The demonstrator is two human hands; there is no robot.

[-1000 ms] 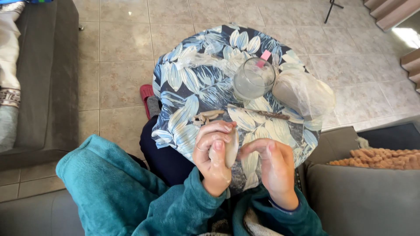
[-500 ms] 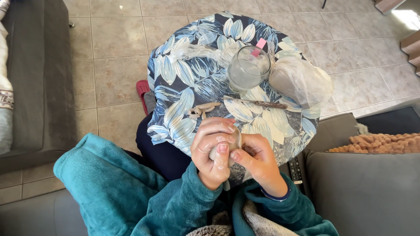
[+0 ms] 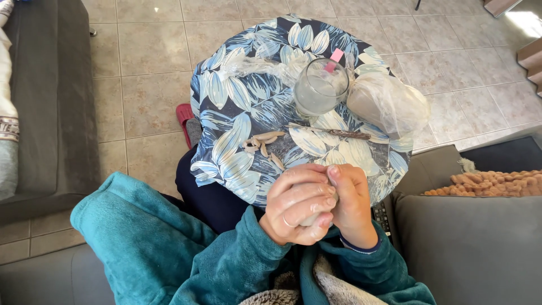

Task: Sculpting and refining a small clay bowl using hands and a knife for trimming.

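Hands meet just below the near edge of the round leaf-print board (image 3: 237,107), which rests across the person's lap. The left hand (image 3: 296,203) curls over a small pale grey lump (image 3: 316,217), likely clay, and the right hand (image 3: 353,203) presses against it from the other side, so both are pressed together around it. Only a sliver of the lump shows between the fingers; its long axis cannot be told. Neither hand is nearer: both touch it.

Beyond the hands, toward the middle of the board, lie several small pale shaped pieces (image 3: 265,144) in a loose cluster. Past them, a thin dark stick tool (image 3: 333,131) lies crosswise, its long axis running left to right. At the board's far side stands a clear glass of cloudy water (image 3: 319,90) with a pink tab (image 3: 335,58) at its rim. Just right of the glass, a clear plastic bag holding a grey mass (image 3: 389,101) overhangs the board's right edge. A crumpled clear plastic strip (image 3: 254,65) lies left of the glass. No label is legible.
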